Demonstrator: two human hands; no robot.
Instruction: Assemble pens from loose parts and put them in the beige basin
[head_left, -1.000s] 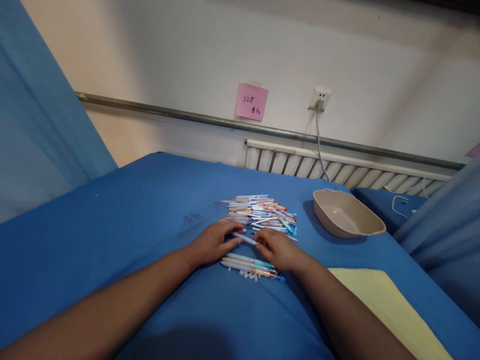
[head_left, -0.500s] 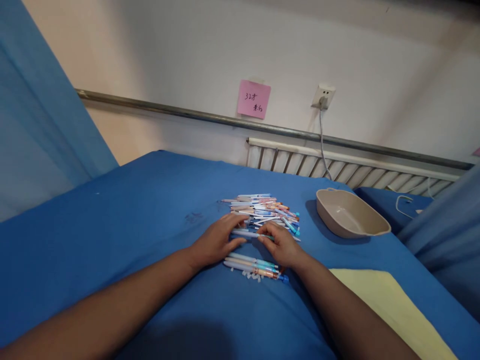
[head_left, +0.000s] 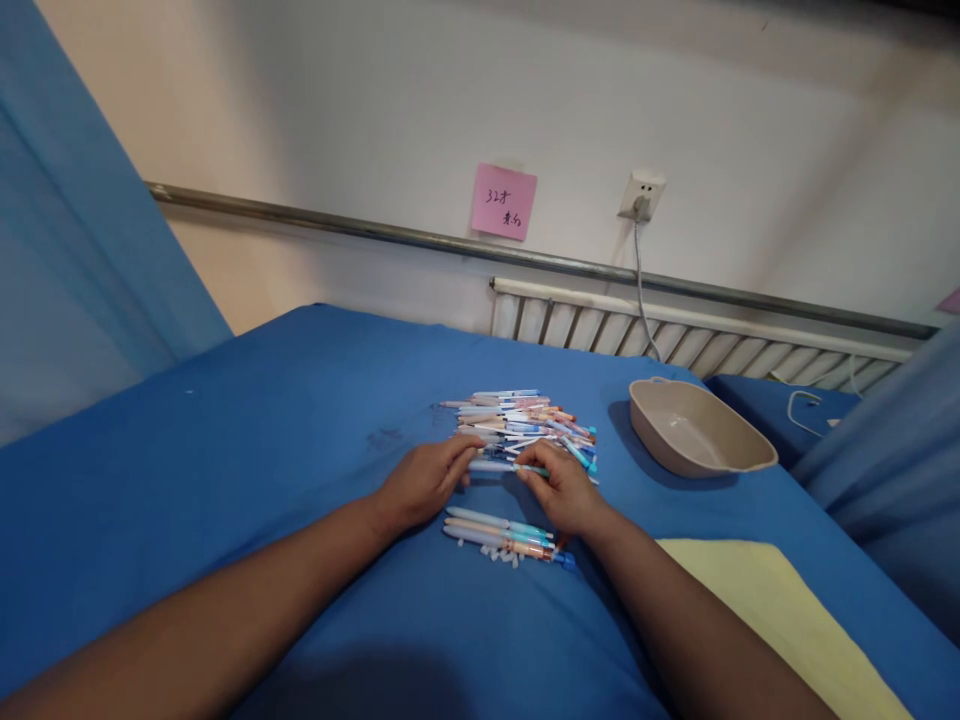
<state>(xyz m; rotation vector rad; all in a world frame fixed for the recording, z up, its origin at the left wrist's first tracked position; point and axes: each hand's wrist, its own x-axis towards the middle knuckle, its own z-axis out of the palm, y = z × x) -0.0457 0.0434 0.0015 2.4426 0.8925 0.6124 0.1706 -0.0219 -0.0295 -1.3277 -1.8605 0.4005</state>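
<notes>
My right hand (head_left: 559,487) pinches a pale-barrelled pen (head_left: 491,466) near its green end, holding it roughly level above the blue cloth. At the pen's other end is my left hand (head_left: 429,480), its fingers drawn together around the tip; the thumb is mostly hidden. Just beyond both hands lies a pile of many pens (head_left: 517,410), pastel and clear-barrelled, with white, orange and teal parts. Closer to me, several pens (head_left: 499,530) rest side by side. Small whitish bits (head_left: 501,555) are scattered along their near edge.
A beige plastic basin (head_left: 697,425) stands to the right of the pile. Yellow cloth (head_left: 772,590) lies at the right front on the blue covering (head_left: 285,440). Behind are a radiator (head_left: 585,322), a metal rail and a plugged-in cord (head_left: 641,290). Blue curtains hang at both sides.
My left hand has turned and its fingers have come together at the pen's left end, where thumb and fingers were spread before. My right hand keeps its pinch.
</notes>
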